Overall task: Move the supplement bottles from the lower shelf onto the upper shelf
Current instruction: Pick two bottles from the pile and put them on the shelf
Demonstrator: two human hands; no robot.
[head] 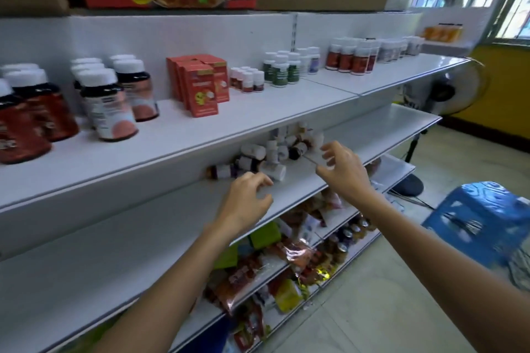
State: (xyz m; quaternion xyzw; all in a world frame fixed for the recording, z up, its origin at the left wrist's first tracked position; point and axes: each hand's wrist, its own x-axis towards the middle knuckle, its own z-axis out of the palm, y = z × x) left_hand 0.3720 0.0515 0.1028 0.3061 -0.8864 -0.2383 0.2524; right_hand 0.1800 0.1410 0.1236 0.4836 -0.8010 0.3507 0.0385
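**Q:** While both arms reach in from the bottom of the frame, what lies ahead of them?

**A:** A white upper shelf [200, 135] runs across the middle of the frame. It carries upright standing bottles [114, 100] at the left and red boxes [200, 86] at centre. Beneath it, the lower shelf [143, 238] is mostly bare white board.

**Q:** Where are the bottles to be moved?

**A:** The supplement bottles [275, 149] lie tumbled on their sides in a small heap at the centre of the frame. They sit far back on the lower shelf, partly hidden under the upper shelf's edge.

**Q:** And the hands?

**A:** The left hand [246, 198], just below centre, has loosely curled fingers with nothing in them. It is close to a white-capped bottle [276, 172] at the heap's near edge. The right hand [344, 172], just right of centre, is half curled beside the heap; blur hides whether it has anything.

**Q:** Which step is this?

**A:** Seemingly the reach for a pick-up; no bottle appears lifted. The next move calls for closing round one bottle, drawing it clear of the shelf edge above, and standing it on a bare patch of the upper shelf.
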